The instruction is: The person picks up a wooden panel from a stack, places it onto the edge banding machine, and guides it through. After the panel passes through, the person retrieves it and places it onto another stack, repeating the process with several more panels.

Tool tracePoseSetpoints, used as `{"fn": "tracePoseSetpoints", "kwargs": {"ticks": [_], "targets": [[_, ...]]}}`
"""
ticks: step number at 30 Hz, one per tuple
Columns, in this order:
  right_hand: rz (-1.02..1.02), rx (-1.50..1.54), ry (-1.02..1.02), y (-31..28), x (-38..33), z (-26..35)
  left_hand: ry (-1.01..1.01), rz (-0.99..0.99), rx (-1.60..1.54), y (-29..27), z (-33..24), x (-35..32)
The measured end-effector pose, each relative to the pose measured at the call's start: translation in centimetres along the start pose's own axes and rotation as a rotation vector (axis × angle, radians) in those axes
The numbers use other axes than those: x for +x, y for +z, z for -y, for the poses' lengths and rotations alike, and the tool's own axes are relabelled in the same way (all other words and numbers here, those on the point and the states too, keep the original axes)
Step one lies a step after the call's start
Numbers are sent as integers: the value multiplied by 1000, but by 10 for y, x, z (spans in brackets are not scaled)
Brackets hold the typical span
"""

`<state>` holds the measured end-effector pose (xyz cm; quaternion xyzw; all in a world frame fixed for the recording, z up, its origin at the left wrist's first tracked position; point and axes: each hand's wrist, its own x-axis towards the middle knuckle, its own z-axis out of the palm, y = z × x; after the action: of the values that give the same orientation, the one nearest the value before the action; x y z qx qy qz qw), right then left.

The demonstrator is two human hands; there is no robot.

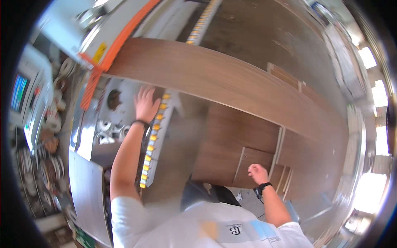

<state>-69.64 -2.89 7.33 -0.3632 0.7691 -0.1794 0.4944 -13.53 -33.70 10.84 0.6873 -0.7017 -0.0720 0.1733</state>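
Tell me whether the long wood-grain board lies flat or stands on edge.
Flat: the long board shows its broad face upward, resting across the machine; the left hand presses at its near edge.

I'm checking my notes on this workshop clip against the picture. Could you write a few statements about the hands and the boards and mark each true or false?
1. The left hand reaches up with fingers spread toward the long wooden board. True.
2. The right hand grips a hammer. False: it is loosely closed over the stack of smaller wooden panels and no tool shows in it.
3. A roller rail with yellow wheels runs just beside the left forearm. True.
4. Both wrists are bare. False: each wears a dark band.
5. The long wooden board is painted white. False: it is brown wood grain.
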Motion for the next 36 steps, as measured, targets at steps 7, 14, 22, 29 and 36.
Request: {"fn": "tracePoseSetpoints", "kwargs": {"ticks": [7,14,22,29,36], "targets": [[39,-176,241,-34,-77,-114,45,422,-859,7,-173,-119],[-64,-152,351,-69,-121,-154,314,949,-671,167,-300,-225],[-416,-11,325,-60,-188,-333,481,1207,-542,333,-490,-257],[-469,439,742,-54,-310,-427,437,1013,-361,450,-597,-234],[-507,801,970,5,-392,-465,-230,830,-793,543,-631,-231]]}}
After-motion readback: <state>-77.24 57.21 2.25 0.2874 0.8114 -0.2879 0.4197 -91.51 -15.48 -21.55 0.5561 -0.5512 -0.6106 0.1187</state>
